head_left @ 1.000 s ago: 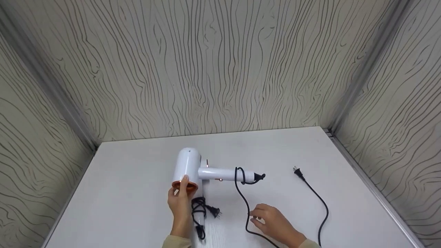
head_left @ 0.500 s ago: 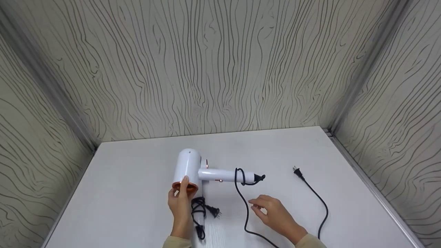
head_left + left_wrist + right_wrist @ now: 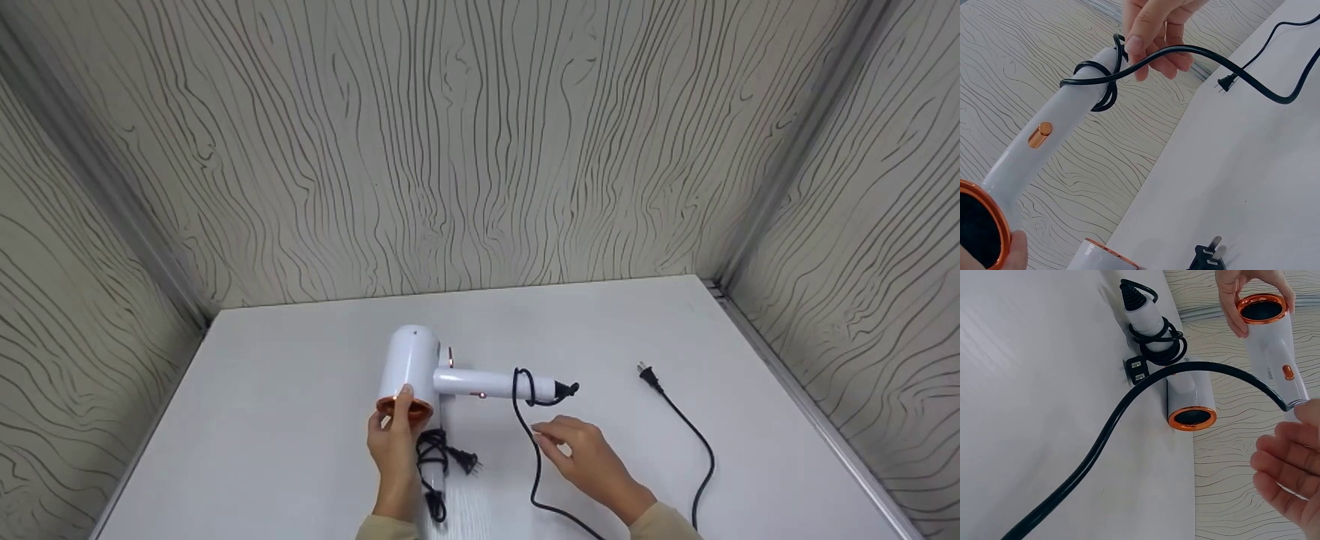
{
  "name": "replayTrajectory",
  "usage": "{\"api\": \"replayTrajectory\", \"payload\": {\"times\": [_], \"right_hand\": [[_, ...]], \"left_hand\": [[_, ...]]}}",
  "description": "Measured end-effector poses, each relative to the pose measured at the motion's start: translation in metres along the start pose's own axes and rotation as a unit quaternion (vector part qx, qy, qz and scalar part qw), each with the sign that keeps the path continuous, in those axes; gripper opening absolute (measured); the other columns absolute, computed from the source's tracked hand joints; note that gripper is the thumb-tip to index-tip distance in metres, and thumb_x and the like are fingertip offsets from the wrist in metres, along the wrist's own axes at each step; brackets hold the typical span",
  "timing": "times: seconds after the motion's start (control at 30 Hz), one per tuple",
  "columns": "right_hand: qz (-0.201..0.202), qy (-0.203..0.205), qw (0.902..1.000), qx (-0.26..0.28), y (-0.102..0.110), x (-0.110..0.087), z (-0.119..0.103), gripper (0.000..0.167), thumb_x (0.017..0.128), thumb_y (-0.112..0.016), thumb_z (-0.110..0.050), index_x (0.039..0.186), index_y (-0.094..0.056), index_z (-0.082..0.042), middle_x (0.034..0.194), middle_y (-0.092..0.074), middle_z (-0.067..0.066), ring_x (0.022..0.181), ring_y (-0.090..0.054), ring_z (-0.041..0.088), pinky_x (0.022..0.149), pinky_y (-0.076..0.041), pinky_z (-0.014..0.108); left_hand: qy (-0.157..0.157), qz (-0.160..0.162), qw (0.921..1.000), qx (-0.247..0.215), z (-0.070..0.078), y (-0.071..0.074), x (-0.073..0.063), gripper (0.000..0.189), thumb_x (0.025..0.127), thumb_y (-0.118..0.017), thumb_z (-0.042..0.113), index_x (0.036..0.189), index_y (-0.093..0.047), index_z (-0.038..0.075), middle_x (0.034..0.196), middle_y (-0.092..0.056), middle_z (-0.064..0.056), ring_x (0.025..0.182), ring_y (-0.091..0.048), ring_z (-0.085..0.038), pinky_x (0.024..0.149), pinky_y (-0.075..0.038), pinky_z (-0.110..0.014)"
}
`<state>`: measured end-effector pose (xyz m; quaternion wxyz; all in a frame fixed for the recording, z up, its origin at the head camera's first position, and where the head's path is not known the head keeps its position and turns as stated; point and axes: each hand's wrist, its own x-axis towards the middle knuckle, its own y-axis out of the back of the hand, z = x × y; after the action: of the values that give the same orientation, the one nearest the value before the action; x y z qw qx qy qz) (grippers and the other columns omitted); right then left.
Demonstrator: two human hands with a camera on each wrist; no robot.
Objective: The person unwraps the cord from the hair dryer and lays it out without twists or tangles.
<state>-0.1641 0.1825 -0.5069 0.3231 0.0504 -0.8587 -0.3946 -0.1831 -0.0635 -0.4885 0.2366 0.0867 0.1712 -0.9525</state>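
In the head view my left hand (image 3: 394, 442) grips a white hair dryer (image 3: 409, 364) round its orange-rimmed end, thumb over the rim. Its handle points right, and a black cord (image 3: 538, 472) is looped round the handle's end. My right hand (image 3: 589, 457) is beside the hanging cord, its thumb and index fingertips close together at it. In the left wrist view the cord passes in front of the right hand's loosely bent fingers (image 3: 1165, 64). A second white hair dryer (image 3: 1193, 394) lies on the table, with its own cord (image 3: 1165, 343) wound round its handle.
The second dryer's plug (image 3: 465, 459) sticks out beside its wound cord. At the right of the white table (image 3: 300, 360) lies another plug (image 3: 651, 377), its cord running off the bottom edge. Wood-patterned panels (image 3: 450, 150) enclose the table's back and sides.
My right hand has moved up and slightly left along the cord, towards the handle. The hanging cord has shifted slightly left. My left hand and the held hair dryer have barely moved.
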Motion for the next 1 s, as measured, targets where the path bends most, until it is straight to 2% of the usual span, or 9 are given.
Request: {"api": "replayTrajectory", "payload": {"times": [0.2, 0.33, 0.47, 0.67, 1.0], "right_hand": [[-0.008, -0.029, 0.9995, 0.006, -0.004, 0.002, -0.003, 0.011, 0.089, -0.066, -0.014, 0.095, -0.073, -0.007, 0.079, -0.07, -0.004, 0.073, -0.061, 0.0, 0.062, -0.056, 0.02], [-0.003, -0.043, 0.9989, 0.02, -0.006, 0.004, -0.004, 0.011, 0.088, -0.068, -0.017, 0.092, -0.073, -0.007, 0.077, -0.07, -0.003, 0.071, -0.062, 0.001, 0.062, -0.057, 0.021], [0.005, -0.044, 0.9985, 0.03, -0.009, 0.004, -0.004, 0.01, 0.086, -0.071, -0.016, 0.088, -0.072, -0.006, 0.076, -0.069, -0.001, 0.069, -0.062, 0.001, 0.061, -0.057, 0.02], [-0.003, -0.056, 0.9979, 0.033, -0.01, 0.005, -0.006, 0.006, 0.086, -0.07, -0.014, 0.086, -0.072, -0.008, 0.076, -0.07, -0.001, 0.069, -0.062, 0.001, 0.061, -0.055, 0.017], [0.006, -0.047, 0.9987, 0.02, -0.012, 0.003, -0.009, 0.004, 0.087, -0.069, -0.012, 0.084, -0.071, -0.01, 0.074, -0.068, -0.003, 0.069, -0.06, 0.0, 0.06, -0.055, 0.018]], "left_hand": [[0.005, 0.0, 0.9999, 0.012, 0.001, 0.0, -0.002, 0.072, 0.094, -0.056, 0.038, 0.14, -0.028, -0.009, 0.136, -0.044, -0.032, 0.106, -0.061, -0.02, 0.087, -0.059, -0.027], [0.007, 0.002, 0.9998, 0.017, 0.001, -0.002, -0.003, 0.073, 0.093, -0.056, 0.039, 0.141, -0.028, -0.009, 0.135, -0.045, -0.032, 0.105, -0.061, -0.019, 0.087, -0.059, -0.027], [0.005, 0.004, 0.9998, 0.018, 0.001, -0.003, -0.003, 0.072, 0.093, -0.056, 0.038, 0.14, -0.028, -0.009, 0.134, -0.046, -0.031, 0.102, -0.062, -0.017, 0.086, -0.06, -0.026], [0.0, -0.002, 0.9998, 0.021, 0.0, -0.003, -0.004, 0.072, 0.093, -0.056, 0.037, 0.141, -0.028, -0.009, 0.135, -0.045, -0.032, 0.11, -0.061, -0.024, 0.089, -0.059, -0.029], [0.005, 0.001, 0.9999, 0.015, 0.0, -0.001, -0.003, 0.073, 0.093, -0.057, 0.038, 0.141, -0.028, -0.009, 0.135, -0.046, -0.032, 0.1, -0.063, -0.015, 0.086, -0.06, -0.027]]}}
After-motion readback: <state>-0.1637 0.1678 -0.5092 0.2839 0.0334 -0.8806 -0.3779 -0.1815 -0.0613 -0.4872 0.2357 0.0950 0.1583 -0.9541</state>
